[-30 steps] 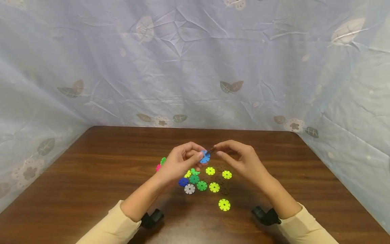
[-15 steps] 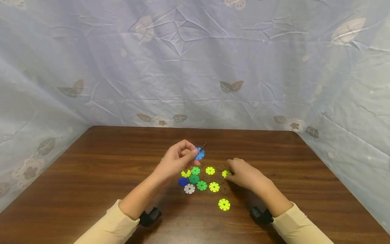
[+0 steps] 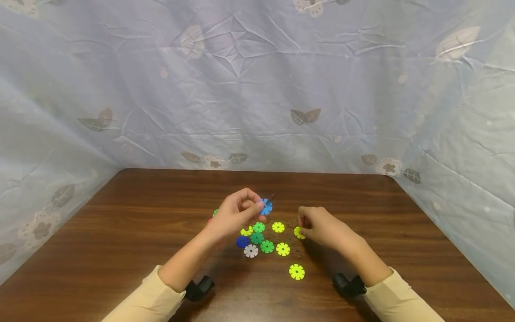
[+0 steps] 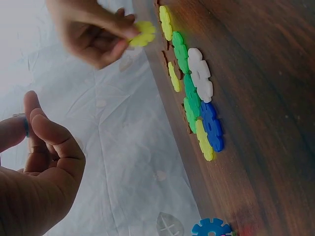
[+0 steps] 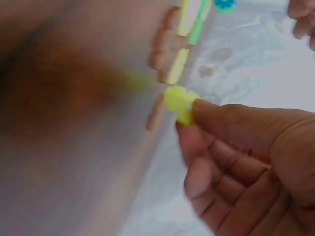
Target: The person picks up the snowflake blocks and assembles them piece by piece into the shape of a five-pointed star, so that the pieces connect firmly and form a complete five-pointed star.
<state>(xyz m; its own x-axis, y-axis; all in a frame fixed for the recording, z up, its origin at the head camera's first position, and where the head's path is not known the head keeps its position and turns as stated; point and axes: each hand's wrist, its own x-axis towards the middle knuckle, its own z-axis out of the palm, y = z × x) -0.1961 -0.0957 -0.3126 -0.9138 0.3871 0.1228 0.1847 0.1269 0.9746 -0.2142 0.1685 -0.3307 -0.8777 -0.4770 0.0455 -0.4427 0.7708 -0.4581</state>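
Observation:
My left hand (image 3: pixel 237 212) pinches a light blue notched disc (image 3: pixel 265 206) between thumb and fingers, above the table. A dark brown disc (image 3: pixel 272 197) is seen edge-on at the blue disc's upper right and appears joined to it. My right hand (image 3: pixel 323 227) is lower and farther right. It pinches a yellow notched disc (image 5: pixel 181 102) by its edge, thumb on one side, and the left wrist view shows this yellow disc (image 4: pixel 142 34) off the table. In that view the left fingers (image 4: pixel 54 137) hide most of the blue disc.
On the brown table (image 3: pixel 161 197) lie several flat discs: yellow (image 3: pixel 297 272), white (image 3: pixel 251 251), dark blue (image 3: pixel 242 242) and green (image 3: pixel 267 246). Brown discs (image 3: pixel 297 252) blend with the wood. Behind my left hand a green piece (image 3: pixel 215 212) shows partly. A patterned curtain (image 3: pixel 257 89) encloses the table.
My right hand has left the blue and brown pieces, moved down to the right, and taken hold of a yellow disc. The left hand, still holding the blue disc, has shifted slightly left.

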